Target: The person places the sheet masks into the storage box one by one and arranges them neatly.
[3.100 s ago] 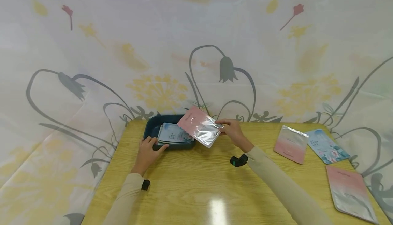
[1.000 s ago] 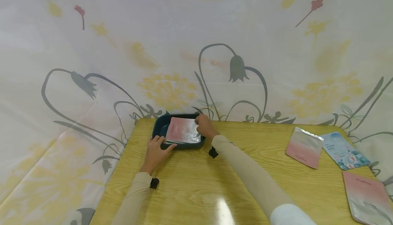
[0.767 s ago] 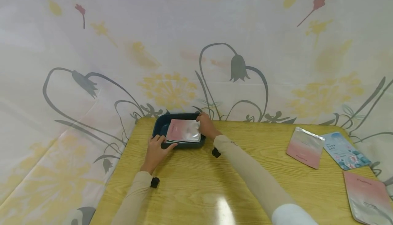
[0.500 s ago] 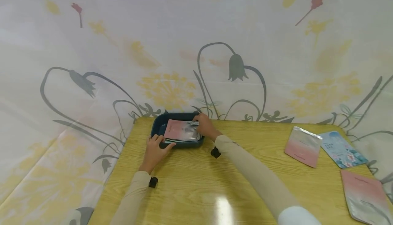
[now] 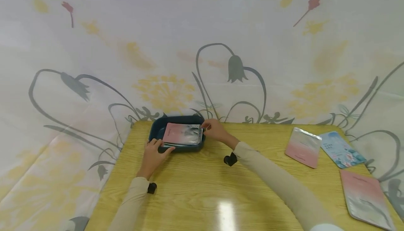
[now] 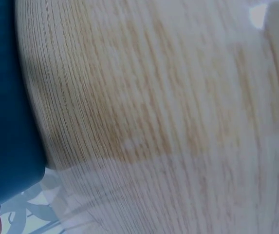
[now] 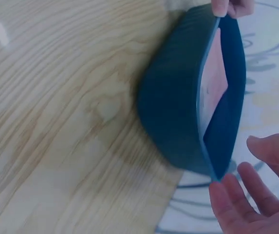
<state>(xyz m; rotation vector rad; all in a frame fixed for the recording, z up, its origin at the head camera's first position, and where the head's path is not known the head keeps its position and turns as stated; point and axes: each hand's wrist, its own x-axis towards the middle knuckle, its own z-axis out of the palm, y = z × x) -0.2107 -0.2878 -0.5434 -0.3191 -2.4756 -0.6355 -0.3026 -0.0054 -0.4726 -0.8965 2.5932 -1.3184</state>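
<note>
A dark blue plastic bin stands at the far left of the table. On top of the stack inside it lies a pink-and-silver foil sachet, with pale packet edges showing underneath. My left hand grips the bin's near-left rim; its fingers also appear there in the right wrist view. At the bin's right end is my right hand. In the right wrist view its thumb and fingers are spread apart with nothing between them, one fingertip right at the rim.
Three sachets lie at the table's right: a pink-and-silver one, a blue floral one partly overlapped by it, and another pink-and-silver one nearer the front. A flower-printed cloth rises behind the wooden table.
The pink-and-silver sachet has gone from my right hand into the bin, over the blue floral one. My right hand has since let go and drawn slightly back. The left hand keeps its hold.
</note>
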